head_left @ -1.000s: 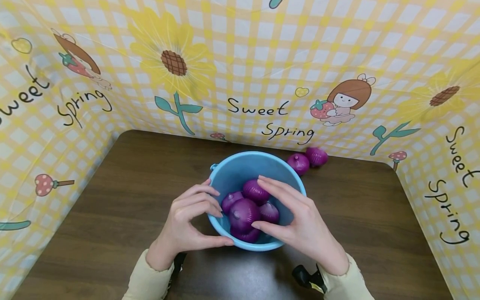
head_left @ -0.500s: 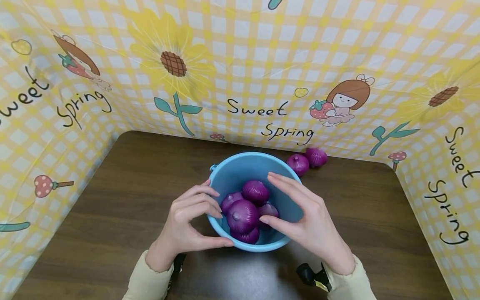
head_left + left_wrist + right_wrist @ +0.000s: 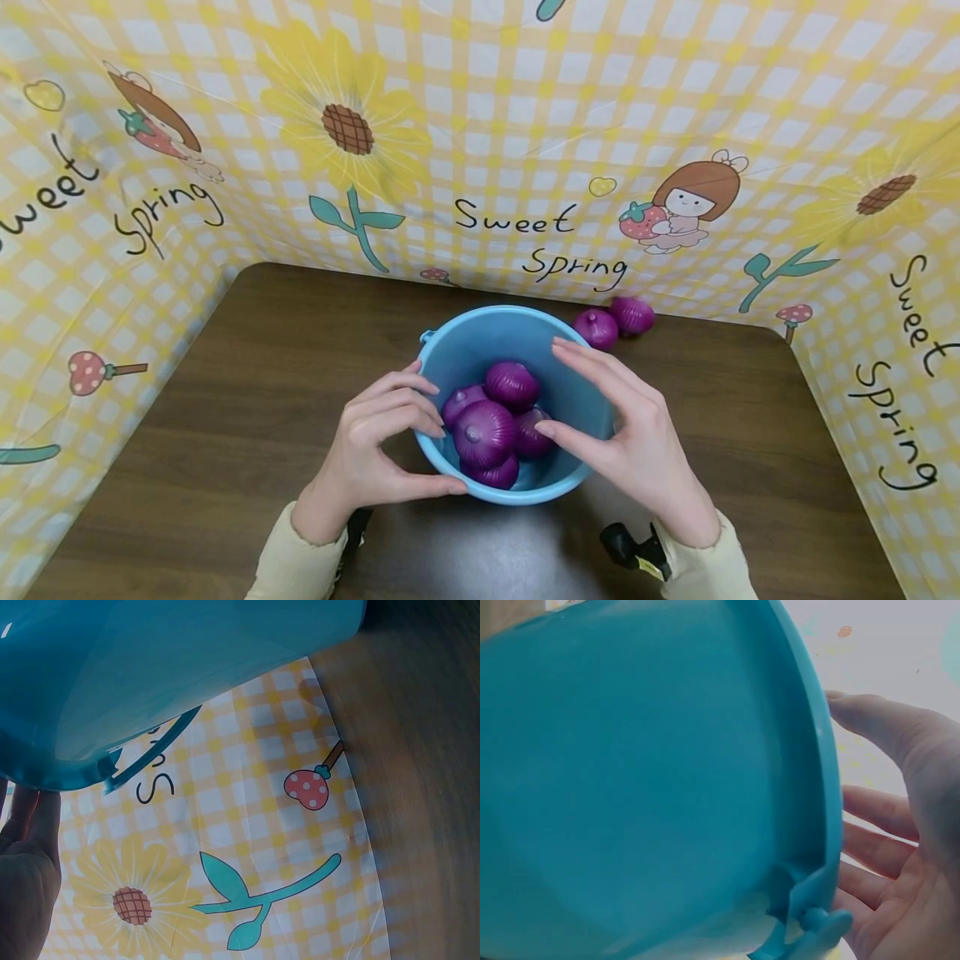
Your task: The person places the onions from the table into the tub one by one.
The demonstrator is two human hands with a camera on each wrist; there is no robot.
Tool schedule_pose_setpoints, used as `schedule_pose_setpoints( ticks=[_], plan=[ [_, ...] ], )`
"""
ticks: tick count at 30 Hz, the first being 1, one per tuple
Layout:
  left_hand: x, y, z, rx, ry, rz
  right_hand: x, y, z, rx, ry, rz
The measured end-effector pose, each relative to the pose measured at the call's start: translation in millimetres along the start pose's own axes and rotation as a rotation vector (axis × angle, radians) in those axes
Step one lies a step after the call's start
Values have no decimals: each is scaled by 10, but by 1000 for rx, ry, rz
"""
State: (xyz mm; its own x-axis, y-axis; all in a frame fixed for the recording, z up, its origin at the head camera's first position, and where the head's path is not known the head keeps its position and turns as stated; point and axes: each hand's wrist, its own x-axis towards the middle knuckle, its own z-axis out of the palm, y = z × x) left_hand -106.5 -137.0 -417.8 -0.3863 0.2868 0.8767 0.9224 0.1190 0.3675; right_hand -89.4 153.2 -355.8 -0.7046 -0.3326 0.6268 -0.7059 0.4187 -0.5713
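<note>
A blue plastic bucket (image 3: pixel 480 342) stands on the table, with several purple onions (image 3: pixel 483 433) piled inside it. My left hand (image 3: pixel 378 433) grips its left rim, fingertips over the edge and thumb along the near side. Above the right part of the opening, my right hand (image 3: pixel 633 437) is spread with nothing between thumb and fingers. Its thumb tip overlaps the rightmost onion (image 3: pixel 531 433) in the head view; whether they touch I cannot tell. The bucket's outer wall fills much of the left wrist view (image 3: pixel 150 667) and the right wrist view (image 3: pixel 645 765).
Two more onions (image 3: pixel 596 329) lie on the dark wooden table (image 3: pixel 262 375) behind the bucket, to its right, near the back edge. A yellow checked cloth (image 3: pixel 517 108) hangs around the table's back and sides. The bucket's handle (image 3: pixel 161 746) hangs at its side.
My right hand has drawn back to the right from the onions in the bucket, showing more of the rightmost one. The left hand has stayed at the rim.
</note>
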Motion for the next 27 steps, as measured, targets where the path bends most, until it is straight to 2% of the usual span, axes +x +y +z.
schedule_pose_setpoints(
  ticks=[4, 12, 21, 27],
  plan=[
    [1, 0, 2, -2, 3, 4, 31, -55, -41, 2, 34, -10],
    [1, 3, 6, -4, 7, 7, 121, -241, -152, 15, 66, 20],
    [1, 2, 8, -1, 6, 7, 127, -226, -246, -21, 97, 42],
    [3, -7, 10, -1, 6, 13, 121, -214, -301, -53, 111, 88]
  ],
)
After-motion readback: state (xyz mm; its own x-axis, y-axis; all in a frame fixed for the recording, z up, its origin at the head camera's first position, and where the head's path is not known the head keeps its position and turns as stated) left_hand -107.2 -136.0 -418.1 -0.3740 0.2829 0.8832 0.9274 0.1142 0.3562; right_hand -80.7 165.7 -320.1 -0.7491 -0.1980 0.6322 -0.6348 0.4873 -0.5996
